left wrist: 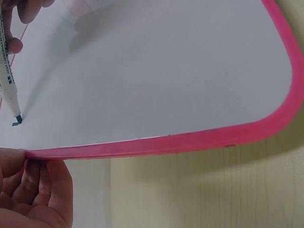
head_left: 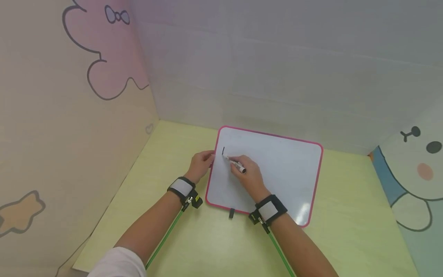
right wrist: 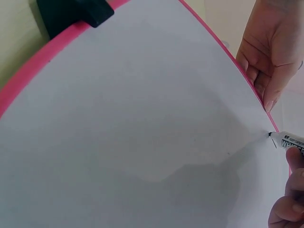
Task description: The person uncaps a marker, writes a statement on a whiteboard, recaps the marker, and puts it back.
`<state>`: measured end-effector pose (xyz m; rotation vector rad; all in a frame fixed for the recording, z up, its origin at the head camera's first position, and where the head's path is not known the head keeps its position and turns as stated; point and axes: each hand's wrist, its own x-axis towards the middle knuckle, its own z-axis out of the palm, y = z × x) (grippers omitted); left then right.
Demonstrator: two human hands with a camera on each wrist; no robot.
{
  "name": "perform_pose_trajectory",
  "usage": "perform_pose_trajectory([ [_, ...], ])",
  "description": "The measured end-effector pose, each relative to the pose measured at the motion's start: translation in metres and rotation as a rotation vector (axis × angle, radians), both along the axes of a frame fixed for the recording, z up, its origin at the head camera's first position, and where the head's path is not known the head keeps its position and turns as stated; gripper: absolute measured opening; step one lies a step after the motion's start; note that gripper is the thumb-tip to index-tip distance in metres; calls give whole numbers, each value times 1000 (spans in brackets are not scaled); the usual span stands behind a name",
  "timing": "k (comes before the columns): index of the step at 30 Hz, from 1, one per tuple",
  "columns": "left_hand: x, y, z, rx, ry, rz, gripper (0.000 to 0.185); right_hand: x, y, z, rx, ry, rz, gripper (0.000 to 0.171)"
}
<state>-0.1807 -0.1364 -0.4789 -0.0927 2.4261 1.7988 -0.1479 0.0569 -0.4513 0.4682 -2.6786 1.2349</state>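
A whiteboard point(head_left: 283, 173) with a pink frame is tilted up from the table at its left side. My left hand point(head_left: 200, 166) grips that left edge, thumb on top and fingers curled beneath the pink frame point(left wrist: 142, 146). In my right hand point(head_left: 250, 177) a white whiteboard marker point(head_left: 237, 166) is pinched, its black tip on the board near the upper left. A short dark stroke point(head_left: 223, 150) runs down to the tip. In the left wrist view, the marker point(left wrist: 8, 85) ends at a small dark mark close to the left thumb.
A small black piece point(head_left: 231, 213) sits at the board's lower edge. Under the board is a pale yellow table point(head_left: 180, 138), bordered by a back wall point(head_left: 277, 77) and a left wall with painted cartoon figures. Green cords point(head_left: 166, 234) run from both wrist straps.
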Motion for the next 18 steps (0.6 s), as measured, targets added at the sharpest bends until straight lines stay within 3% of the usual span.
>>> perform_pose_trajectory([
  [18, 0, -5, 0, 12, -10, -9, 34, 9, -7, 0, 40, -30, 9, 20],
])
